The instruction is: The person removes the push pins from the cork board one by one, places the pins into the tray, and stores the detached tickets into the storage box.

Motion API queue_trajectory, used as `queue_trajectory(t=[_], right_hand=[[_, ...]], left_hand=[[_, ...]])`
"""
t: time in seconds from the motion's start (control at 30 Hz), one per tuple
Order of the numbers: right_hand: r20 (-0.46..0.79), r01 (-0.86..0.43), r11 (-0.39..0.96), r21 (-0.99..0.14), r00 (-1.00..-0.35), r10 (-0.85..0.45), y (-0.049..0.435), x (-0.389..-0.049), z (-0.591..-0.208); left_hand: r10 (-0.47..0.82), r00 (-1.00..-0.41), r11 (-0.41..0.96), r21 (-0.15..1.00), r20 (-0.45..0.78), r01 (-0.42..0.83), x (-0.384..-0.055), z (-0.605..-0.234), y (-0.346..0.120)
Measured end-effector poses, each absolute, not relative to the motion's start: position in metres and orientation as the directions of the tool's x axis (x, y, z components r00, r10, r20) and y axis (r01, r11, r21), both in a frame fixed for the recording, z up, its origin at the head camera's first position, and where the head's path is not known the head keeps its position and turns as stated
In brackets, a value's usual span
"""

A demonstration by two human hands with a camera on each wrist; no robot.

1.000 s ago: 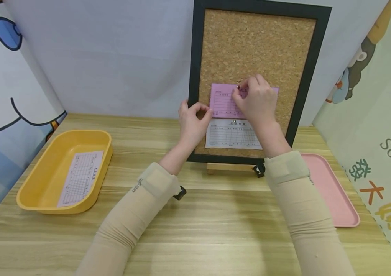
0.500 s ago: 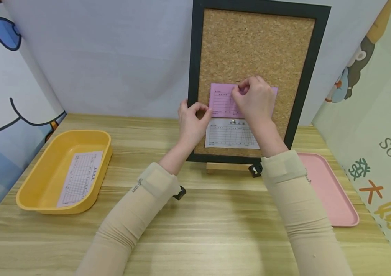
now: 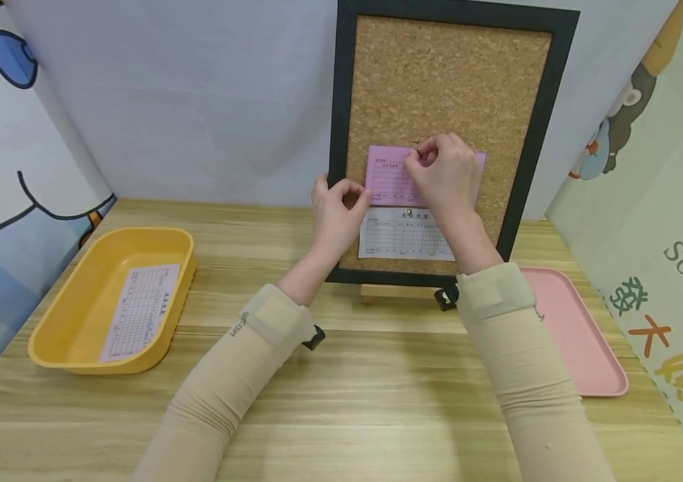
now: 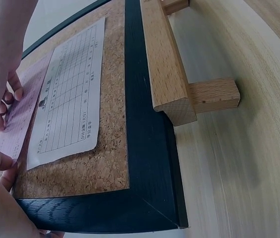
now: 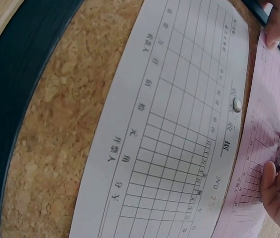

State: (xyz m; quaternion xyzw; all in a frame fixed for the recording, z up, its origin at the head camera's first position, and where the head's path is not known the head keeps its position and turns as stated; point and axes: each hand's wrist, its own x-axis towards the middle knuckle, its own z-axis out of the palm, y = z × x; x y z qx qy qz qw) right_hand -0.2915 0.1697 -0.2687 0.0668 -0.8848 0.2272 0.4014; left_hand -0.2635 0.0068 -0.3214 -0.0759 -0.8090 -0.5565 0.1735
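A pink receipt slip [image 3: 386,175] lies flat on the framed corkboard [image 3: 450,87], just above a white receipt slip [image 3: 404,234] held by a metal thumbtack [image 5: 237,104]. My left hand [image 3: 334,213] is at the board's left side, thumb and index finger pinching the pink slip's lower left edge. At the pink slip's top middle, my right hand [image 3: 446,175] pinches a small thumbtack between thumb and index finger; the fingers mostly cover it in the head view. In the left wrist view, both hands show along the pink slip.
A yellow tray [image 3: 46,335] with another printed slip [image 3: 141,311] in it stands at the left of the wooden table [image 3: 341,415]. A pink tray [image 3: 582,335] lies at the right, partly behind the right forearm. A wooden stand [image 4: 167,64] supports the board.
My right hand and wrist have shifted slightly left, and the fingers now hide the thumbtack that showed between them a second ago. The left hand stays in place.
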Motion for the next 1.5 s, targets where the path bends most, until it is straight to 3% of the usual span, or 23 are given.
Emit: queue_trajectory(t=[0.7, 1.1, 1.5], right_hand=[[0.787, -0.445, 0.825, -0.348, -0.617, -0.001, 0.179, -0.284, -0.267], [0.791, -0.503, 0.797, -0.335, -0.610, -0.053, 0.187, -0.267, -0.255], [0.808, -0.529, 0.814, -0.241, -0.573, -0.133, 0.199, -0.246, -0.241]], left_hand=[[-0.058, -0.930, 0.350, 0.880, 0.362, 0.321, -0.264, -0.320, 0.004], [-0.054, -0.915, 0.404, 0.846, 0.401, 0.347, -0.263, -0.310, -0.008], [-0.037, -0.896, 0.430, 0.816, 0.443, 0.386, -0.261, -0.297, -0.028]])
